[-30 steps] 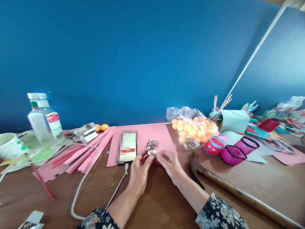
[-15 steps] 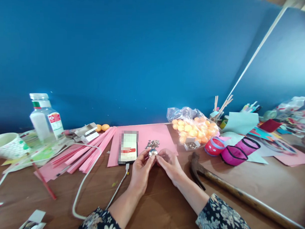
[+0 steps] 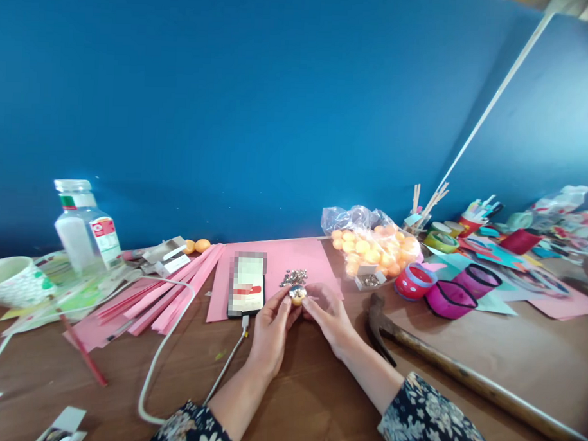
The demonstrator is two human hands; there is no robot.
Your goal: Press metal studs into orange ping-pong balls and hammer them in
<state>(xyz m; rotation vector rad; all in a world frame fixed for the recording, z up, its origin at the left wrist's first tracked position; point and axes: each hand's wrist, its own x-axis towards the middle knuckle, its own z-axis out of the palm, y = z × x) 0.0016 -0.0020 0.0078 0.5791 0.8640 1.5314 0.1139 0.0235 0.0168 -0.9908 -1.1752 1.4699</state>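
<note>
A brown, smooth-topped table [image 3: 316,408] carries the lot. Near its middle lies a flat, rectangular sheet of pink paper [image 3: 302,252]. To the sheet's right sits a clear plastic bag filled with small orange balls [image 3: 370,250], and farther right a hammer with a dark metal claw head and a long wooden handle [image 3: 457,368] lies slantwise. Leftward are a fan of long pink paper strips [image 3: 153,305] and a looping white cable [image 3: 148,374].

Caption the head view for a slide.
A shiny round object between the left hand and right hand, a phone at left, a hammer at right.
</note>
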